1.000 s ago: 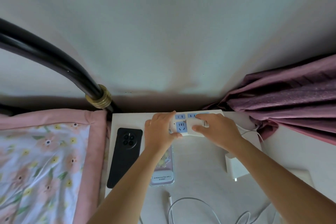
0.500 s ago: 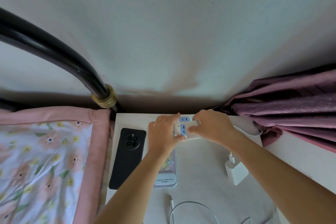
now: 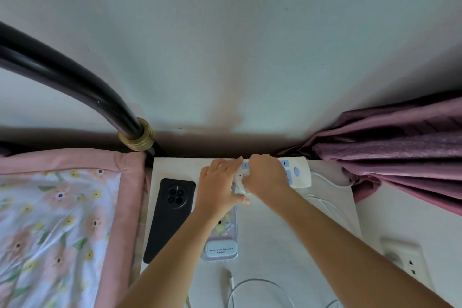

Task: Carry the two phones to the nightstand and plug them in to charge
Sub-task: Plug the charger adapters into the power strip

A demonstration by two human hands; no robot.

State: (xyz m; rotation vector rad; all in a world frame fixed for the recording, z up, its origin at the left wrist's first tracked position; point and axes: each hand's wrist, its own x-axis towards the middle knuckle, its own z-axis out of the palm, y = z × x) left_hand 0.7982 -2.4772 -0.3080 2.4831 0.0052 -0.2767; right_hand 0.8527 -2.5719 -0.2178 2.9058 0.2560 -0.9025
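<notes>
On the white nightstand (image 3: pixel 270 245) a black phone (image 3: pixel 172 215) lies face down at the left. Beside it lies a second phone in a clear floral case (image 3: pixel 221 242), its top under my left forearm. A white power strip (image 3: pixel 298 172) with blue sockets runs along the back edge. My left hand (image 3: pixel 218 187) grips the strip's left end, thumb at its front. My right hand (image 3: pixel 267 177) is closed on a white charger plug (image 3: pixel 240 185) pressed against the strip, touching my left hand. A white charging cable (image 3: pixel 231 282) loops at the front, its connector loose.
A pink-edged floral bed cover (image 3: pixel 62 227) and a black bed rail (image 3: pixel 75 82) border the nightstand on the left. Purple curtain fabric (image 3: pixel 400 152) hangs at the right. The strip's cord (image 3: pixel 330 180) trails right. A wall outlet plate (image 3: pixel 405 260) sits at lower right.
My right hand slid left along the strip to meet my left hand, uncovering the strip's right end. The white adapter seen on the nightstand earlier is no longer visible.
</notes>
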